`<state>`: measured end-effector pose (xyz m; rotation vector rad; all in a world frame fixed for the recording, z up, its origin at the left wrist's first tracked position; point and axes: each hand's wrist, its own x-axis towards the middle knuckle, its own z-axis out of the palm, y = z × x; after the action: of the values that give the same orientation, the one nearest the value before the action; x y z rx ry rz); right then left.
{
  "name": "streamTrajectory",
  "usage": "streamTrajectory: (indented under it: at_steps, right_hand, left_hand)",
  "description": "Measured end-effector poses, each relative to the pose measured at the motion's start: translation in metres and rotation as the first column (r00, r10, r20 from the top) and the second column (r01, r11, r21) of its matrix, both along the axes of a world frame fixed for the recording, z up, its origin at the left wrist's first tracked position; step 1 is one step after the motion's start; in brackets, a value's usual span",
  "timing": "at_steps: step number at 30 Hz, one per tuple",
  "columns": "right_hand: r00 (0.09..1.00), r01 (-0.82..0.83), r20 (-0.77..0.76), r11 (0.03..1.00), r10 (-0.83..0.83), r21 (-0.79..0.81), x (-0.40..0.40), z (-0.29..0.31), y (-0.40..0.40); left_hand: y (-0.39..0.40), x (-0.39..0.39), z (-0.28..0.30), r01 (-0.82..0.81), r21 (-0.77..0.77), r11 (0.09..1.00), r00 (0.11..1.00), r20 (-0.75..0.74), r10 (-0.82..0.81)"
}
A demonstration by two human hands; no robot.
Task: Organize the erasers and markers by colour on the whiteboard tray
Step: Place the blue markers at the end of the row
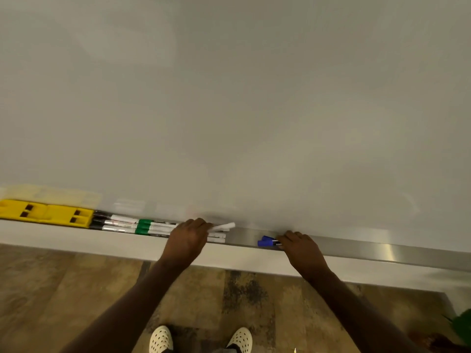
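Along the lower third of the frame, sloping down toward the right: metal whiteboard tray (356, 247), bare and shiny on its right stretch, running out of view at the right edge. Above it, plain whiteboard (229, 98) filling most of the frame.

At far left on the tray: two yellow erasers (46, 212) end to end, touching, the leftmost cut off by the frame edge. Just right of them, touching: black-capped markers (112, 222) lying lengthwise, stacked front to back; count hard to fix, perhaps three. Next along: green-capped markers (144, 226), likewise packed together, their white barrels passing under the left hand (188, 238).

Left of centre: left grip curled over the marker row, fingers pinching a white marker barrel (221, 227) whose free end pokes up and right, tilted off the tray. Cap colour of that marker hidden by the hand. Two more white barrel ends (216, 238) showing just below, flat on the tray.

Right of centre: right hand (300, 247) resting on the tray edge, grip pressed around the barrels of blue-capped markers (265, 242); only the blue caps and a dark strip of label visible, the rest covered by fingers. Apparently two caps, though blurred.

Across the bottom: wood-pattern floor (76, 289), two perforated cream shoes (161, 338) partly cut off, something green (462, 324) at the lower right corner, too cropped to identify.
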<state>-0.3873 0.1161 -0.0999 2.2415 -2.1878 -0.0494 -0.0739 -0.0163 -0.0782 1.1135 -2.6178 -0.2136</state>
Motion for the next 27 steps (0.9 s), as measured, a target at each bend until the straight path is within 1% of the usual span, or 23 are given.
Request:
streamTrajectory:
  at_steps: [6, 15, 19, 22, 27]
  right_hand:
    - [0.998, -0.05, 0.028, 0.999, 0.05, 0.02, 0.055, -0.001, -0.025]
    - [1.0, -0.018, 0.011, 0.999, 0.017, 0.044, 0.103, 0.003, -0.044]
    - [0.999, 0.035, 0.041, 0.999, -0.035, -0.004, 0.102, 0.006, -0.038]
    - [0.994, 0.102, 0.049, 0.993, -0.1, -0.054, 0.097, 0.012, -0.023]
    - [0.966, 0.246, 0.109, 0.964, -0.235, -0.099, 0.084, 0.018, 0.016]
  left_hand:
    - [-0.011, 0.043, 0.003, -0.102, 0.013, 0.995, 0.994, -0.04, 0.102]
    - [-0.026, 0.098, 0.009, -0.124, -0.001, 0.992, 0.991, -0.043, 0.123]
    - [-0.04, 0.109, 0.01, -0.082, -0.007, 0.997, 0.995, -0.062, 0.082]
    - [-0.047, 0.101, 0.014, -0.027, -0.015, 1.0, 0.997, -0.074, 0.026]
    - [-0.045, 0.054, 0.016, 0.169, -0.038, 0.985, 0.984, -0.058, -0.171]
